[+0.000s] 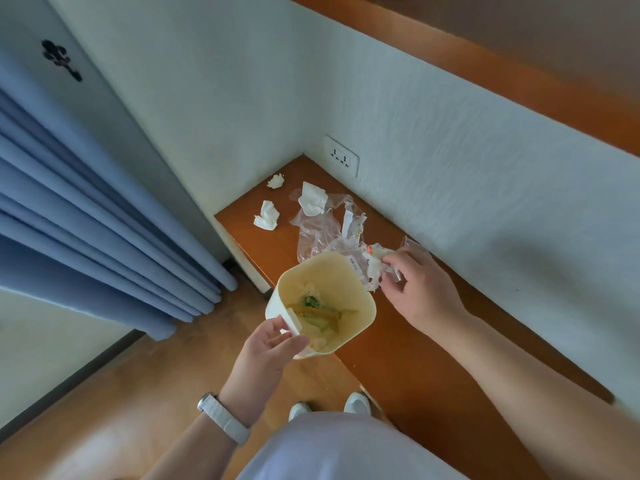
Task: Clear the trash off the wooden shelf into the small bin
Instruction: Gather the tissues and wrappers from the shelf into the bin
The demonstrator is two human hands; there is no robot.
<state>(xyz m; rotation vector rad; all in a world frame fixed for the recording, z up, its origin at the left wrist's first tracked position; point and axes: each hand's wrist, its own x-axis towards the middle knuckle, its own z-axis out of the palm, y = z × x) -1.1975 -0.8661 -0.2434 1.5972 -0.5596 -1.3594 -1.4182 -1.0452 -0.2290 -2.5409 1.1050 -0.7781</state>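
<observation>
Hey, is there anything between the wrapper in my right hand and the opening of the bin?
Nothing visible. The right hand pinches the wrapper right beside the rim of the bin, which the left hand holds with its top open and uncovered.

Left hand (268, 344) holds bin (360, 289); right hand (420, 289) pinches wrapper (375, 261).

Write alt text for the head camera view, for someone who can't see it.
A person's left hand holds a small cream bin by a wooden shelf while the right hand grips a crumpled wrapper beside its rim. Crumpled tissues and a clear bag lie farther along the shelf, near a wall socket.
</observation>
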